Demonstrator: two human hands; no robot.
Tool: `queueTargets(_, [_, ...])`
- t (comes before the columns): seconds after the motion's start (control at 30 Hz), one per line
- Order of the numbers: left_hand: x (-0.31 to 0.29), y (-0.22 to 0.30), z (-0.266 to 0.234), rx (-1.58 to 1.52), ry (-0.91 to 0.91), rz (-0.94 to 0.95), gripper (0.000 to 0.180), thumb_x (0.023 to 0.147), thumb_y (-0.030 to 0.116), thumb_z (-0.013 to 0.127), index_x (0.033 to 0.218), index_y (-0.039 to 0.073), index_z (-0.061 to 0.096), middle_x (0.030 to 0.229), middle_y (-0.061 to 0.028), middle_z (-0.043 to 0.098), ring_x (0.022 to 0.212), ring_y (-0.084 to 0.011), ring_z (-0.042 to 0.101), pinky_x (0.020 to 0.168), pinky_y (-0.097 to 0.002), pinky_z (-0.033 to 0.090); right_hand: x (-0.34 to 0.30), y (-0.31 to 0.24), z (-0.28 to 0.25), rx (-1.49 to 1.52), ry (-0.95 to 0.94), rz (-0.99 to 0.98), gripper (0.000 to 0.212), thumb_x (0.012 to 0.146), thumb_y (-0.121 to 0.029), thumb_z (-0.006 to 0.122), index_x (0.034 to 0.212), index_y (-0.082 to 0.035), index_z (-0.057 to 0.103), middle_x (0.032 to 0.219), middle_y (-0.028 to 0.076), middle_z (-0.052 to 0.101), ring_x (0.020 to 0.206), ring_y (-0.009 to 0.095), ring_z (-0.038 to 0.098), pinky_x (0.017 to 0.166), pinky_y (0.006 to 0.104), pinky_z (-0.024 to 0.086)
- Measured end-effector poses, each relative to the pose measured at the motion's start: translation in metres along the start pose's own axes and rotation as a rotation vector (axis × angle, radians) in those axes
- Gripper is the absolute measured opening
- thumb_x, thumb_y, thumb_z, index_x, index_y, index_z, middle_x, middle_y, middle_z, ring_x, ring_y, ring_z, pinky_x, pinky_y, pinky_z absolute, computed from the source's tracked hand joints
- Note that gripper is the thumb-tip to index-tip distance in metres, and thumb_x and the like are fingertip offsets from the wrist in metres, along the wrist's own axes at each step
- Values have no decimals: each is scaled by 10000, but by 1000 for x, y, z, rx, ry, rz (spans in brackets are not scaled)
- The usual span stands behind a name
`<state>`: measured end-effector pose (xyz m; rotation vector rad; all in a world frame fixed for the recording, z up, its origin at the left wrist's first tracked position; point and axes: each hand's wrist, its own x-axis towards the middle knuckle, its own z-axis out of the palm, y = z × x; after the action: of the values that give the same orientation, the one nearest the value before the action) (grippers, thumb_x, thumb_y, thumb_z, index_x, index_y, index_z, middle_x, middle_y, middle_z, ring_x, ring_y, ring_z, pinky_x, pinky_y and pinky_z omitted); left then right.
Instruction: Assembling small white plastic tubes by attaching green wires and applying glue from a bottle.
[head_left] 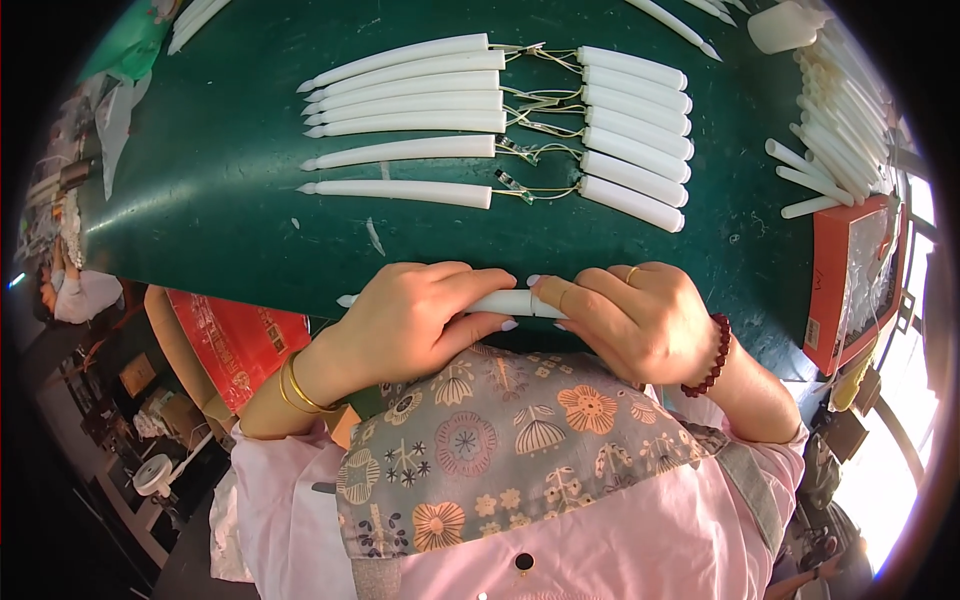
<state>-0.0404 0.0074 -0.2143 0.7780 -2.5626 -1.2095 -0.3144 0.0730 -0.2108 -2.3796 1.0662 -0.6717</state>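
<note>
Between my two hands lies a white LED taper candle [502,303], level and close to the table's near edge. My left hand [410,312] grips its longer part, the pale flame tip poking out past the wrist side. The fingers of my right hand [625,310] are closed round the other end, and a thin seam shows in the candle between the hands. Ahead of them is a row of white candle shafts with flame tips [395,194]. Thin wires and small green circuit boards [515,188] link these to a row of shorter white tubes [632,204].
A dark green table [240,230] spreads out in front. A heap of white tubes [840,130] lies at the right beside a red box [828,280]. A white bottle [785,27] stands behind. An open carton with red flaps [235,345] is at the left, below the table edge.
</note>
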Motion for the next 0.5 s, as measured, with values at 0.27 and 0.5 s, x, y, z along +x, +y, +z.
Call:
queueTargets(0.27, [-3,15,2,310,71,153,352,855,298,835,1117,90,724,709,-5,518,547,-183,592,491,-322,472,-8,-8,10,54,-224,176,337,916,-329,781,956,-48,600,769,106,636,609,293,656,516,417,493])
queueTargets(0.5, [-7,17,7,326,57,190,374,832,352,842,1079,95,727,687,5,498,515,-153,562,463,-292,443,-13,-9,14,231,-266,171,322,934,-309,768,972,-40,595,697,109,608,575,308,641,513,427,493])
